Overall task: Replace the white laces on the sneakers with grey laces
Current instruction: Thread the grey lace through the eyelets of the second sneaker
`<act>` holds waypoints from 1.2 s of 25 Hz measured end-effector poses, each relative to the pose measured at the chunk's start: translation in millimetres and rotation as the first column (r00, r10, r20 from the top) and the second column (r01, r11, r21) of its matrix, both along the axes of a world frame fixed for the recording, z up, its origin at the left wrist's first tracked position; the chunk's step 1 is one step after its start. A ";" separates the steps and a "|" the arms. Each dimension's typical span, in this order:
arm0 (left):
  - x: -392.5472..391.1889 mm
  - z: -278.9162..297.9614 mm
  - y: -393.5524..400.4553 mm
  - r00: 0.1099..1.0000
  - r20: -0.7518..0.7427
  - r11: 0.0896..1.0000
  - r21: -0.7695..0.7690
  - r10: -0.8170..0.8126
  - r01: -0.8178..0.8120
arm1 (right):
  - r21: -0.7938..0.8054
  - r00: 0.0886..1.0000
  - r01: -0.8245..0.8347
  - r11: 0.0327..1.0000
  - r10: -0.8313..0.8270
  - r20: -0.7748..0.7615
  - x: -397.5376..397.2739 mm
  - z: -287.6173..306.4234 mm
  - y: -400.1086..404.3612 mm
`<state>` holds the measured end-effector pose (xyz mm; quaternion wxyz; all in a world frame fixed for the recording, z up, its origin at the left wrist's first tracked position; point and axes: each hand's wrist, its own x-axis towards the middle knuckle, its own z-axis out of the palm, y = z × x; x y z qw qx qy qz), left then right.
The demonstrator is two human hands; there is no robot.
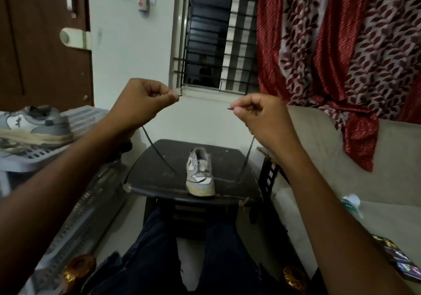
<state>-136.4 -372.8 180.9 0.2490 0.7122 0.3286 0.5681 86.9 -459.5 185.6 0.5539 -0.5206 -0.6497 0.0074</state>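
Dim room light falls on a dark small table [159, 158] that stands before a barred window [209, 32] and a red patterned curtain [341, 55]. Above this table the left hand [139, 103] pinches one tip of the grey lace [151, 144] between thumb and forefinger, and the right hand [262, 119] pinches the other tip in the same way. Both hands are raised and apart, so the two halves of the lace go down tight to the sneaker [200, 174] at the front edge of the table.

The lace seems to pass only through the lowest eyelets near the toe, so the work on this shoe looks just begun; the upper eyelets are not yet laced. No white lace is visible on it.

A second sneaker [34, 123], grey and white with a cream sole, lies on a plastic rack [86, 117] at the left; its laces cannot be judged from here.
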 end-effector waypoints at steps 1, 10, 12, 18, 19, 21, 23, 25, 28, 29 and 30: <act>-0.4 -7.3 9.8 0.997 -0.043 0.998 0.010 0.066 -0.066 | -0.017 0.999 0.037 0.999 -0.036 0.019 5.2 -6.6 9.5; 40.8 -138.6 127.1 0.925 -0.316 0.930 -0.224 0.212 -0.290 | -0.401 0.973 0.156 0.903 -0.210 -0.095 61.9 -147.9 136.7; 70.8 -170.4 151.0 0.944 -0.254 0.912 -0.297 0.210 -0.283 | -0.427 0.964 0.146 0.892 -0.225 -0.141 71.5 -179.2 173.8; 146.3 -241.6 202.5 0.981 -0.041 0.921 -0.339 0.190 -0.192 | -0.439 0.948 0.133 0.888 -0.244 -0.205 93.0 -232.6 265.9; 152.1 -251.1 211.3 0.980 -0.009 0.921 -0.340 0.197 -0.188 | -0.441 0.944 0.126 0.889 -0.244 -0.223 95.6 -240.3 276.4; 157.3 -266.8 224.9 0.978 0.016 0.921 -0.340 0.208 -0.191 | -0.431 0.934 0.106 0.896 -0.238 -0.267 96.3 -253.1 288.7; 157.0 -276.0 232.1 0.976 0.014 0.922 -0.332 0.215 -0.199 | -0.400 0.930 0.105 0.910 -0.232 -0.284 93.9 -260.6 293.0; 157.0 -281.0 233.3 0.976 0.011 0.926 -0.318 0.219 -0.204 | -0.361 0.943 0.118 0.925 -0.219 -0.251 92.5 -262.9 294.1; 160.9 -286.1 231.0 0.970 -0.028 0.938 -0.248 0.241 -0.241 | -0.344 0.970 0.150 0.927 -0.206 -0.131 92.6 -257.3 294.2; 162.0 -287.8 230.1 0.969 -0.039 0.942 -0.229 0.245 -0.247 | -0.350 0.976 0.160 0.923 -0.201 -0.085 91.8 -255.1 293.9; 161.8 -289.0 229.9 0.968 -0.045 0.944 -0.214 0.247 -0.251 | -0.356 0.980 0.168 0.919 -0.195 -0.040 90.1 -252.3 293.0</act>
